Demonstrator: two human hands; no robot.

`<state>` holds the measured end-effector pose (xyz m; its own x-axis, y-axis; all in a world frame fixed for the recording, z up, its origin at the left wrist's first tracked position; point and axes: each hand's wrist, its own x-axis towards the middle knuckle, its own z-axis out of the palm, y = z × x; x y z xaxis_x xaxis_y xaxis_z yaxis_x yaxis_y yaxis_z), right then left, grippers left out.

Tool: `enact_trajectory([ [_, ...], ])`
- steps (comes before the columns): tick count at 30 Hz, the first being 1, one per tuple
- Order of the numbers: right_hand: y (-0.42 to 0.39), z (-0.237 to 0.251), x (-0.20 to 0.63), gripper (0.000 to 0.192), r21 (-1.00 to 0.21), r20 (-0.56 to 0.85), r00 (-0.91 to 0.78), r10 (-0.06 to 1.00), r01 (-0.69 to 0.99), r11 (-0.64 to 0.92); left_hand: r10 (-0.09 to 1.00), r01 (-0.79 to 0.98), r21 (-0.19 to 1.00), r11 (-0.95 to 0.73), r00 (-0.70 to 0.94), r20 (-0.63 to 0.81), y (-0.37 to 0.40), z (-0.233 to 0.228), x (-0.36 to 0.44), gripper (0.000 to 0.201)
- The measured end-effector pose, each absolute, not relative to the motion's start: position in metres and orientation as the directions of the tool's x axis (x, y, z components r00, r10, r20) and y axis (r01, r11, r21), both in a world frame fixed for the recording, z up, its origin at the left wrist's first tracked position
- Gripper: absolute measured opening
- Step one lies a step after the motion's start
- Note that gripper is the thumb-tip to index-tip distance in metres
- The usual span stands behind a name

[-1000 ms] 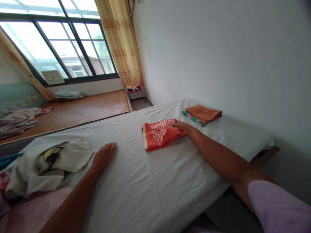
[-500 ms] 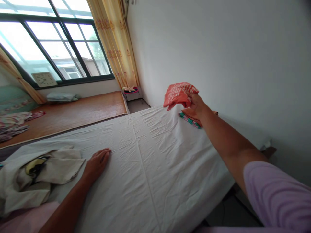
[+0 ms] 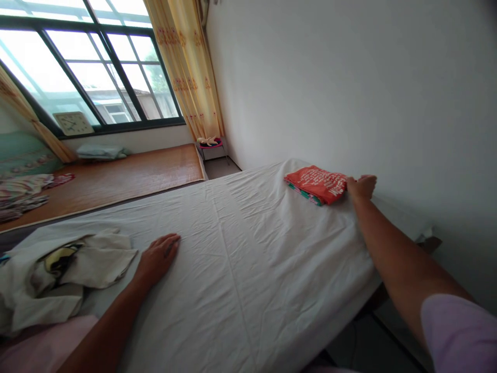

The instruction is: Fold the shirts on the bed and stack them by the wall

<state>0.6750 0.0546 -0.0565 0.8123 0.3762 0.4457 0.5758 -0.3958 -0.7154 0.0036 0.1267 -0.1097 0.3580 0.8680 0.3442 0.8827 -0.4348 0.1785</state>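
Red cloth [image 3: 319, 183], folded and printed with white lettering, now lies on top of the small stack [image 3: 305, 192] at the far right of the bed [image 3: 248, 269], near the wall. Half a second ago the right hand [image 3: 361, 185] held it in the air above that spot; a second ago it was flat on the sheet at mid-bed. The hand now rests at the cloth's right edge, fingers loosely curled and touching it, gripping nothing that can be seen, which suggests the piece has just been set down and the stack has grown by one. The left hand [image 3: 157, 257] lies flat and spread on the white sheet, as in the earlier frames, just beside a crumpled pale heap [image 3: 58, 274] of unfolded laundry at the bed's near left corner. No baskets or bins show; the stack itself holds the red cloth over a green-and-pink patterned piece, with the orange cloth seen earlier now covered. Beyond, a mat [image 3: 112, 178] and a clock [image 3: 73, 123] sit under the window [image 3: 89, 62].
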Motion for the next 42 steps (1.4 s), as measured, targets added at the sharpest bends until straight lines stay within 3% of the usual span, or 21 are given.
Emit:
enact_trajectory([
  [1, 0.057, -0.057, 0.674, 0.049, -0.637, 0.544, 0.772, 0.328, 0.635, -0.437, 0.87, 0.887, 0.169, -0.43, 0.357, 0.34, 0.126, -0.11, 0.004, 0.047],
  [2, 0.06, -0.059, 0.671, 0.051, -0.553, 0.605, 0.713, 0.354, 0.696, -0.458, 0.873, 0.892, 0.161, -0.423, 0.355, 0.334, 0.124, -0.11, 0.006, 0.047],
  [3, 0.065, -0.062, 0.667, 0.052, -0.475, 0.609, 0.651, 0.452, 0.757, -0.449, 0.879, 0.898, 0.154, -0.413, 0.349, 0.325, 0.123, -0.109, 0.007, 0.046],
  [5, 0.076, -0.071, 0.658, 0.05, -0.326, 0.467, 0.502, 0.728, 0.863, -0.387, 0.895, 0.911, 0.146, -0.385, 0.329, 0.301, 0.118, -0.107, 0.011, 0.045],
  [6, 0.083, -0.075, 0.653, 0.049, -0.282, 0.348, 0.469, 0.812, 0.878, -0.387, 0.903, 0.919, 0.144, -0.368, 0.317, 0.289, 0.116, -0.106, 0.013, 0.045],
  [8, 0.098, -0.081, 0.638, 0.049, -0.214, 0.173, 0.503, 0.847, 0.858, -0.466, 0.916, 0.928, 0.137, -0.347, 0.304, 0.263, 0.112, -0.104, 0.016, 0.044],
  [9, 0.105, -0.082, 0.627, 0.048, -0.177, 0.158, 0.505, 0.848, 0.86, -0.479, 0.92, 0.931, 0.134, -0.339, 0.298, 0.253, 0.11, -0.103, 0.017, 0.044],
  [11, 0.119, -0.082, 0.592, 0.045, -0.104, 0.226, 0.369, 0.901, 0.929, -0.354, 0.926, 0.936, 0.129, -0.327, 0.29, 0.242, 0.106, -0.102, 0.02, 0.044],
  [13, 0.128, -0.083, 0.538, 0.046, -0.058, 0.291, 0.06, 0.955, 0.997, -0.045, 0.929, 0.939, 0.127, -0.32, 0.284, 0.239, 0.104, -0.101, 0.021, 0.044],
  [16, 0.126, -0.091, 0.438, 0.047, -0.153, 0.19, -0.324, 0.927, 0.923, 0.354, 0.929, 0.94, 0.127, -0.318, 0.281, 0.243, 0.101, -0.103, 0.022, 0.044],
  [20, 0.107, -0.11, 0.348, 0.048, -0.258, 0.183, -0.553, 0.813, 0.771, 0.583, 0.93, 0.939, 0.13, -0.32, 0.285, 0.232, 0.096, -0.103, 0.021, 0.043],
  [24, 0.093, -0.121, 0.346, 0.048, -0.259, 0.267, -0.582, 0.768, 0.724, 0.639, 0.924, 0.931, 0.135, -0.339, 0.303, 0.233, 0.093, -0.102, 0.02, 0.043],
  [35, 0.102, -0.125, 0.395, 0.044, -0.328, 0.315, -0.64, 0.701, 0.62, 0.713, 0.91, 0.933, 0.071, -0.351, 0.322, 0.262, 0.087, -0.1, 0.023, 0.04],
  [42, 0.101, -0.124, 0.394, 0.043, -0.289, 0.31, -0.642, 0.702, 0.639, 0.713, 0.91, 0.949, -0.033, -0.313, 0.309, 0.278, 0.083, -0.083, 0.014, 0.031],
])
